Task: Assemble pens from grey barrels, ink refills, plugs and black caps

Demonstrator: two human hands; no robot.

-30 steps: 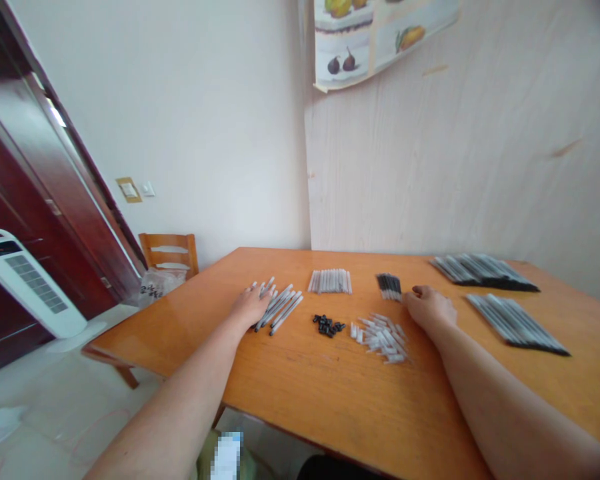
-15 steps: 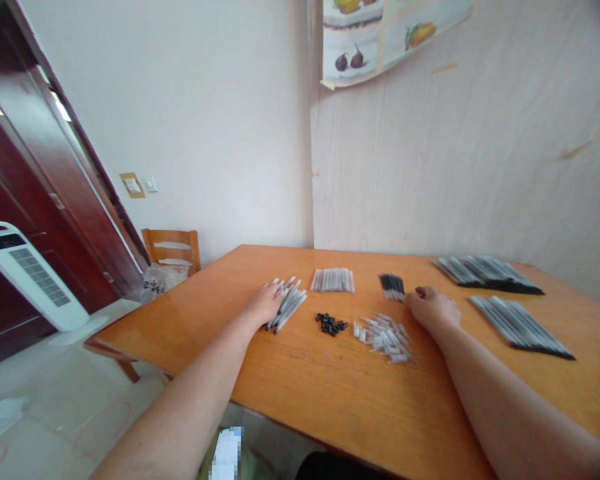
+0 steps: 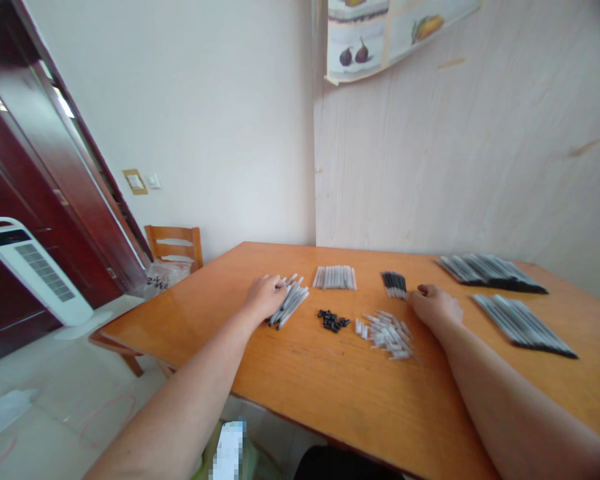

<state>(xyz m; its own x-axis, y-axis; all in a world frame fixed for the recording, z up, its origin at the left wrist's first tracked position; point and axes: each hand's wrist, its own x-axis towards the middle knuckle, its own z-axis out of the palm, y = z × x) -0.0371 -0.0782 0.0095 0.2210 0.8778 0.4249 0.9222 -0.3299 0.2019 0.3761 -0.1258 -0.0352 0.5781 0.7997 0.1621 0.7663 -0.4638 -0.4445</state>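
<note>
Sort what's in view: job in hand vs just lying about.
Likely job:
grey-white plastic sticks, at the left hand
row of whitish plastic tubes
small black tubular caps
whitish tapered plastic pieces
thin black-and-white sticks, beside the right hand
two rows of grey, black-ended sticks

Likely not:
white tower fan
slatted brown wooden chair
clear plastic bag
paper fruit pictures

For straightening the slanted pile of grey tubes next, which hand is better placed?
Probably the left hand: it sits against the slanted grey tubes, while the right hand lies beside the short black-and-white sticks, with the small black pieces between it and the tubes.
</note>
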